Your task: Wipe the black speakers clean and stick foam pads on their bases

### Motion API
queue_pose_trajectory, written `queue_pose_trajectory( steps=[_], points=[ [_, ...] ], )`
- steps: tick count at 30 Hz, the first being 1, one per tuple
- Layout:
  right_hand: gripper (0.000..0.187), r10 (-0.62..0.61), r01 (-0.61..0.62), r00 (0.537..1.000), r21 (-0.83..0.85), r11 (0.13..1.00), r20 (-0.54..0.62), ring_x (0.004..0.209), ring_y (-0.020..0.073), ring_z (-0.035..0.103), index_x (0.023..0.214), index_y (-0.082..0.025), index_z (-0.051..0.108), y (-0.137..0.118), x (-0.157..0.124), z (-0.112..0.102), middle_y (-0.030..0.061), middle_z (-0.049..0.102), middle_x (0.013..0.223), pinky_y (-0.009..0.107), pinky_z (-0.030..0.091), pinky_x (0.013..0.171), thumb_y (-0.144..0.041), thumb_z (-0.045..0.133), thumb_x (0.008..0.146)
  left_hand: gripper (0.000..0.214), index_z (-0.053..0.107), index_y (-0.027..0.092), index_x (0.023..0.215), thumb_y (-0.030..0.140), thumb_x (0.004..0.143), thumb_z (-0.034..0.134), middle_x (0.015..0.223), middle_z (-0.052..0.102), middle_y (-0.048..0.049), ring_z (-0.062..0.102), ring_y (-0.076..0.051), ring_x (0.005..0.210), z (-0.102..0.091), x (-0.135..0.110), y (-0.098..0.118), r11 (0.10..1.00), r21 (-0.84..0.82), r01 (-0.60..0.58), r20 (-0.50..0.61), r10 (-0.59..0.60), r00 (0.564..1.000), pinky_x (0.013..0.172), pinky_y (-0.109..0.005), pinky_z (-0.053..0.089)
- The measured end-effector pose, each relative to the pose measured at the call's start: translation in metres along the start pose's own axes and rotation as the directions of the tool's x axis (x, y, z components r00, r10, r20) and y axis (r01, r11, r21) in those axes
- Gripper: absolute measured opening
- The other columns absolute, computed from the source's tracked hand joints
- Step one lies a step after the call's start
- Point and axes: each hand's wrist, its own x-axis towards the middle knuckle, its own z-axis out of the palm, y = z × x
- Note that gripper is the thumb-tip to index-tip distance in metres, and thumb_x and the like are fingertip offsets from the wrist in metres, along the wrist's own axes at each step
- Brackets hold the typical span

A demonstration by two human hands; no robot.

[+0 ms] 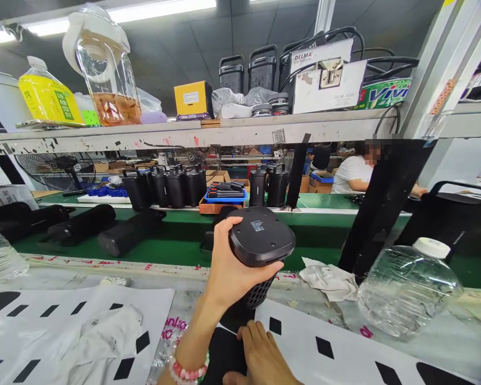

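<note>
A black appliance [262, 235] is tilted in front of me, its rounded-square end with a small printed label and screw holes facing up towards me. My left hand [228, 267], with a pink bead bracelet at the wrist, is closed around that end, thumb on the near side and fingers on the far side. Below it shows a wall of small holes. My right hand [260, 353] lies lower down on the black body, fingers close together and thumb on the near side. Its grip is partly hidden by the bottom edge of the picture.
White sheets with black shapes [156, 305] cover the bench. A crumpled cloth [104, 337], a white rag [328, 280] and a clear plastic jug [409, 289] lie around. Behind runs a green conveyor [176, 248] with black appliances [130, 232]. A shelf [240, 128] crosses above; a co-worker [353, 171] sits beyond.
</note>
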Motion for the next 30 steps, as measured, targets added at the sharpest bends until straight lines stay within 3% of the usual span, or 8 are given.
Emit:
queue_pose_trajectory(
  steps=[7,14,17,21,26,30],
  points=[
    [0.068,0.047,-0.039,0.995,0.097,0.995,-0.085,0.097,0.0345,0.057,0.116,-0.013,0.065,-0.009,-0.004,0.006,0.0164,0.061,0.106,0.05,0.048,0.083,-0.061,0.077,0.068,0.083,0.039,0.031,0.122,0.031,0.055,0.088,0.13,0.051,-0.0074,0.055,-0.029,0.119,-0.002,0.0,-0.001,0.998,-0.031,0.05,0.005,-0.049,0.999,0.102,-0.051,0.044],
    [0.061,0.146,-0.157,0.987,0.303,0.94,0.06,0.116,0.0349,0.051,0.129,-0.017,0.06,-0.017,-0.014,-0.026,0.0151,0.058,0.123,0.047,0.04,0.095,-0.035,0.077,0.074,0.082,0.04,0.03,0.122,0.034,0.055,0.088,0.129,0.05,-0.0079,0.055,-0.029,0.118,-0.002,-0.001,0.0,1.0,-0.005,0.02,0.008,-0.02,1.0,0.102,-0.051,0.043],
    [0.046,0.201,-0.216,0.976,0.357,0.909,0.078,0.114,0.0324,0.051,0.121,-0.019,0.063,-0.022,-0.015,-0.045,0.0121,0.059,0.12,0.047,0.036,0.095,-0.027,0.07,0.077,0.084,0.039,0.03,0.122,0.036,0.054,0.088,0.13,0.049,-0.0084,0.054,-0.029,0.119,-0.003,0.001,0.0,1.0,0.007,0.006,0.014,-0.006,1.0,0.102,-0.05,0.044],
    [0.015,0.249,-0.281,0.96,0.469,0.837,0.13,0.104,0.0258,0.054,0.095,-0.02,0.064,-0.024,-0.01,-0.061,0.0063,0.063,0.103,0.041,0.035,0.089,-0.016,0.058,0.081,0.086,0.039,0.03,0.123,0.038,0.054,0.089,0.129,0.048,-0.0076,0.055,-0.028,0.116,-0.003,0.0,-0.001,1.0,0.02,-0.022,0.021,0.022,1.0,0.1,-0.048,0.045],
    [0.012,0.248,-0.25,0.967,0.417,0.874,0.061,0.101,0.0274,0.054,0.094,-0.021,0.062,-0.024,-0.008,-0.064,0.006,0.063,0.102,0.043,0.034,0.086,-0.019,0.062,0.082,0.084,0.039,0.031,0.122,0.039,0.054,0.089,0.129,0.047,-0.0069,0.054,-0.027,0.116,-0.003,-0.001,0.001,0.998,0.037,-0.047,0.03,0.046,0.998,0.099,-0.046,0.045],
    [0.007,0.226,-0.219,0.974,0.404,0.888,0.033,0.098,0.0272,0.056,0.086,-0.021,0.062,-0.024,-0.009,-0.052,0.0047,0.064,0.097,0.042,0.036,0.086,-0.017,0.064,0.08,0.088,0.034,0.031,0.125,0.039,0.056,0.089,0.129,0.045,-0.0082,0.054,-0.027,0.116,-0.007,-0.003,0.0,0.996,0.072,-0.061,0.066,0.057,0.996,0.098,-0.046,0.046]
  ],
)
